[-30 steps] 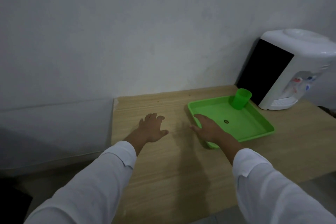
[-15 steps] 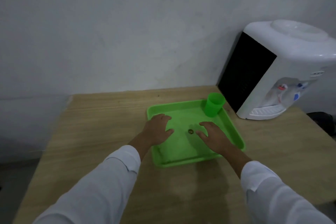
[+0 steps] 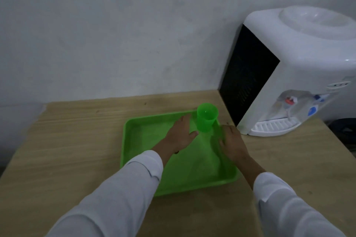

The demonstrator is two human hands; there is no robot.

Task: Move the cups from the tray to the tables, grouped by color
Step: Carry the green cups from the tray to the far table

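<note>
A single green cup (image 3: pixel 206 119) stands upright in the far right corner of a green tray (image 3: pixel 142 152) on a wooden table (image 3: pixel 73 140). My left hand (image 3: pixel 180 134) hovers over the tray with straight fingers, its thumb close to the cup's base on the left. My right hand (image 3: pixel 231 143) is over the tray's right side, just right of and nearer than the cup, fingers relaxed and slightly blurred. Neither hand holds the cup.
A white water dispenser (image 3: pixel 300 67) with a black side panel stands on the table right of the tray, close to the cup. A grey wall (image 3: pixel 134 34) runs behind the table. The table's left edge (image 3: pixel 23 140) drops to the floor.
Both hands have moved forward over the tray toward the green cup. The view has come closer and shifted right, so the tray sits more centrally.
</note>
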